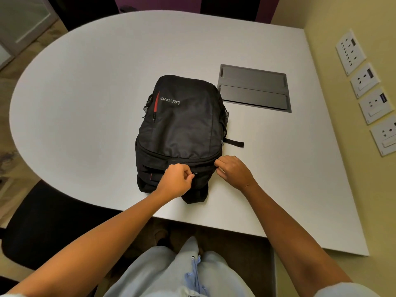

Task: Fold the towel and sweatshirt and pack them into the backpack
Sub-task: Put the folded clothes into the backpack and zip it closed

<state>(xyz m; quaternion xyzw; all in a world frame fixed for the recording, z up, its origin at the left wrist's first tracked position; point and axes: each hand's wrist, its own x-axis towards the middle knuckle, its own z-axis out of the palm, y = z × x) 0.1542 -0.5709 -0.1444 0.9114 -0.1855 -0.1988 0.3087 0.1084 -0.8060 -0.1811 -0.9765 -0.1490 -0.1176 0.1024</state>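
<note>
A black backpack (182, 129) with a red stripe and a grey logo lies flat on the white table (85, 86), its top end toward me. My left hand (175, 181) pinches a small metal zipper pull at the top of the backpack. My right hand (233, 170) grips the fabric at the backpack's near right corner, beside the zipper line. The backpack looks full and its zippers appear shut. No towel or sweatshirt is in sight.
A grey metal cable hatch (255, 88) is set into the table right of the backpack. Wall sockets (368, 97) line the right wall. A black chair (42, 224) stands at the near left, and a loose strap (234, 143) sticks out on the backpack's right.
</note>
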